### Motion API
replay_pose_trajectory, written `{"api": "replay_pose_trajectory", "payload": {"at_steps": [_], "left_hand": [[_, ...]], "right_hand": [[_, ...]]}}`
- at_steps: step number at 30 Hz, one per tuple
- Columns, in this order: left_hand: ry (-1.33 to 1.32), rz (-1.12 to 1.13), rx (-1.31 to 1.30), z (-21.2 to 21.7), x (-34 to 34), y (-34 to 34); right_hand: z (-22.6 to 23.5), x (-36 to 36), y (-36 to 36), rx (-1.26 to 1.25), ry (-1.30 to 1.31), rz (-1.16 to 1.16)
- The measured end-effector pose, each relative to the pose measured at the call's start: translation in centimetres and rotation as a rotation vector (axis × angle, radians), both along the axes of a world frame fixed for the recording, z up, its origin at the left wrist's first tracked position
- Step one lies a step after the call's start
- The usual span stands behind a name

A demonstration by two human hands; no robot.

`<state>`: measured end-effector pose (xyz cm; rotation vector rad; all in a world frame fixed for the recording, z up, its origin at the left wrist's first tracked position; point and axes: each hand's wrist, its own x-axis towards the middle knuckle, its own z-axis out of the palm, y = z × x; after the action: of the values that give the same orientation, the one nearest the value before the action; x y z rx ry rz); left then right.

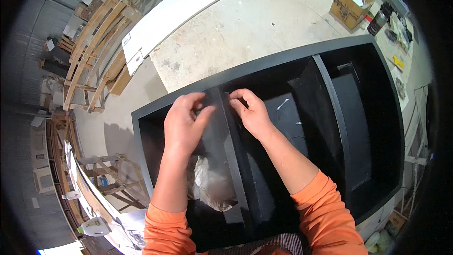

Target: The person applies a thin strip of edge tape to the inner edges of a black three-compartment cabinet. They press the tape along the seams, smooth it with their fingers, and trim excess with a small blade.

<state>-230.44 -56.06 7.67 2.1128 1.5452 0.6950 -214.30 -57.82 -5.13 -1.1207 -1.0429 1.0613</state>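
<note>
A black open-fronted cabinet [330, 49] lies under my arms, split by a near divider [231, 153] and a far-right divider [333, 97]. My left hand [181, 120] hangs left of the near divider's upper part, fingers curled and thumb bent toward them, slightly smeared. Whatever it grips is not clear. On the divider's other side my right hand [251, 114] has thumb and fingertips pinched close to the panel; what they hold is too small or hidden. A crumpled whitish cloth or bag [204, 182] sits in the left compartment, partly behind my left forearm.
Two small pale scraps, one a strip [282, 104], lie in the middle compartment. Beyond the cabinet is a pale worktable [226, 28] with a long white panel [165, 16]. A cardboard box [350, 9] and a dark can [376, 22] stand back right; wooden frames [94, 42] lean left.
</note>
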Motion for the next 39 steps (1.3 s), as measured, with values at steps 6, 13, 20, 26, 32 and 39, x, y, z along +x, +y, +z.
{"api": "replay_pose_trajectory", "payload": {"at_steps": [6, 13, 20, 26, 32, 39], "left_hand": [[0.309, -0.197, 0.139, 0.5, 3.6, 2.5], [0.291, 0.047, -0.075, 0.3, 4.1, 3.1], [0.249, -0.106, 0.124, -0.2, 3.9, 2.9], [0.317, -0.157, 0.149, -0.1, 3.7, 2.7], [0.253, -0.226, 0.148, 0.4, 3.2, 0.3], [0.33, -0.33, 0.19, 0.7, 2.5, -2.7]], "right_hand": [[0.6, -0.9, 1.0, -0.027, 0.105, 0.005], [0.7, -1.5, 1.1, -0.11, 0.26, -0.06], [1.2, -1.2, 1.1, -0.067, 0.099, -0.108], [2.2, -0.3, 0.7, -0.045, -0.007, -0.07], [2.9, -0.1, -1.6, -0.081, -0.018, -0.028], [3.8, -0.1, -4.9, -0.117, -0.15, -0.033]]}}
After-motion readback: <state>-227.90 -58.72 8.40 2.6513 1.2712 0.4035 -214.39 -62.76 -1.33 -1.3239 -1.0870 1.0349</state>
